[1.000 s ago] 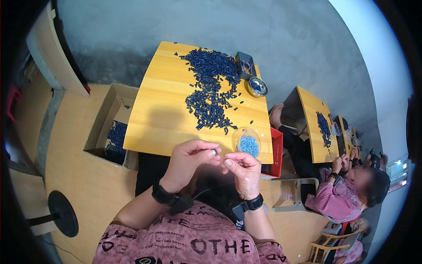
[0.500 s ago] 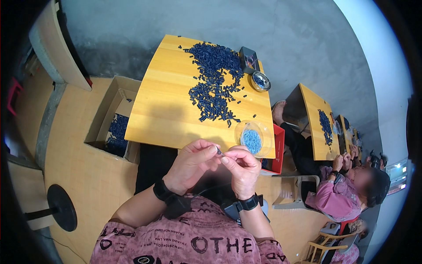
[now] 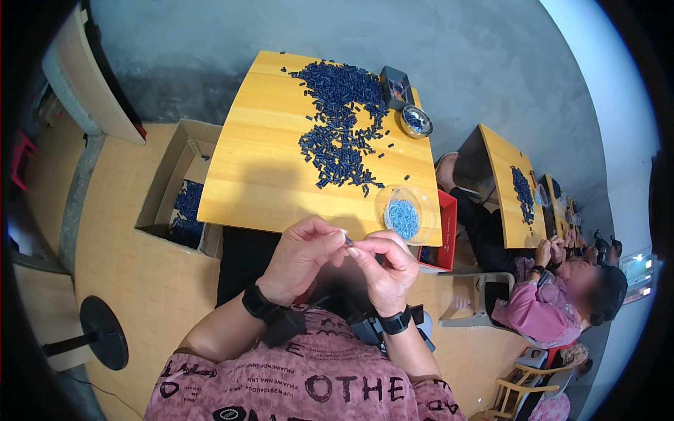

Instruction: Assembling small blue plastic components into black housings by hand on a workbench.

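1. In the head view, my left hand [image 3: 298, 258] is closed at the fingertips, thumb and forefinger pinching one end of a small dark piece [image 3: 349, 241].
2. My right hand [image 3: 388, 275] meets it there, its thumb and forefinger closed on the other end; whether they also pinch something tinier is too small to tell.
3. The piece is short, slim and nearly black, tilted down toward my right, mostly covered by my fingertips. It is in the air, just off the near edge of the yellow wooden desk [image 3: 246, 133].
4. Across the desk lies a loose spread of dark blue pieces [image 3: 342, 126], short and rod-like, heaped thickest toward the far side, with strays around the edges.
5. Near my right hand, a clear round tub [image 3: 426, 205] holds slender light-blue bits [image 3: 403, 217], jumbled together.
6. Farther back on the right stand a shiny metal bowl [image 3: 427, 128] with dark contents and, just beside it, a black box [image 3: 387, 73].
7. On the floor to my left, an open cardboard box [image 3: 160, 184] holds more dark blue pieces.
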{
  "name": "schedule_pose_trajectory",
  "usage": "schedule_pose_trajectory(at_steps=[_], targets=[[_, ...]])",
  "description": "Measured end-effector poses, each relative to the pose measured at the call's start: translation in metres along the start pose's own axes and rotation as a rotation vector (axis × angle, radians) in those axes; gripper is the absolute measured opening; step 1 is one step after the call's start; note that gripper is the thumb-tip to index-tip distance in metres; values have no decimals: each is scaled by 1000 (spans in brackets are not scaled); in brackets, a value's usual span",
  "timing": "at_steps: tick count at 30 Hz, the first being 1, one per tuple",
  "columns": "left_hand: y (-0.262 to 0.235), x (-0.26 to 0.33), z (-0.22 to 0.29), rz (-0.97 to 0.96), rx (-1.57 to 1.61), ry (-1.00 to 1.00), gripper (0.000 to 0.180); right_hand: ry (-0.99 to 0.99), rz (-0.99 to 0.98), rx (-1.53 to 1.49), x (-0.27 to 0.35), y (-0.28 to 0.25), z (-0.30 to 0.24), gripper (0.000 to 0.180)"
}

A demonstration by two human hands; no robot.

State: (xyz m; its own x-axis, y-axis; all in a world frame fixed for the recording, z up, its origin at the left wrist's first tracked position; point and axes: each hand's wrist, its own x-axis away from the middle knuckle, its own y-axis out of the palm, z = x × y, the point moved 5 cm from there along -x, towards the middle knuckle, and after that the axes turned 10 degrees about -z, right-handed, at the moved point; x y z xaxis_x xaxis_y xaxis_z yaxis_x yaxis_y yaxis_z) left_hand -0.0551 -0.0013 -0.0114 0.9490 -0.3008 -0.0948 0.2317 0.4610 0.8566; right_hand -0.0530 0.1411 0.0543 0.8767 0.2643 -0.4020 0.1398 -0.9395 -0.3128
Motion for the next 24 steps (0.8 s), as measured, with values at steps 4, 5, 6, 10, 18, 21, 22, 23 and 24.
schedule_pose_trajectory(at_steps=[4,5,6,10,18,21,22,23,24], targets=[[0,1,8,12,-209,25,2,-2,-27,129,-2,0,-7,12],[-1,0,10,17,-269,34,2,-17,-41,185,-3,1,-8,11],[-2,0,12,17,-267,32,2,-15,-41,186,-4,2,-7,11],[-4,1,15,14,-305,-14,1,62,-79,101,-1,5,8,14],[-17,6,12,4,-171,-50,1,81,-282,-85,-7,10,14,16],[-21,7,10,32,-198,-75,2,95,-262,-38,-6,11,14,14],[-21,7,10,32,-197,-68,2,89,-263,-26,-7,11,14,13],[-21,6,10,33,-196,-62,2,84,-264,-14,-8,12,14,13],[-22,7,10,33,-196,-61,2,84,-265,-14,-8,12,13,13]])
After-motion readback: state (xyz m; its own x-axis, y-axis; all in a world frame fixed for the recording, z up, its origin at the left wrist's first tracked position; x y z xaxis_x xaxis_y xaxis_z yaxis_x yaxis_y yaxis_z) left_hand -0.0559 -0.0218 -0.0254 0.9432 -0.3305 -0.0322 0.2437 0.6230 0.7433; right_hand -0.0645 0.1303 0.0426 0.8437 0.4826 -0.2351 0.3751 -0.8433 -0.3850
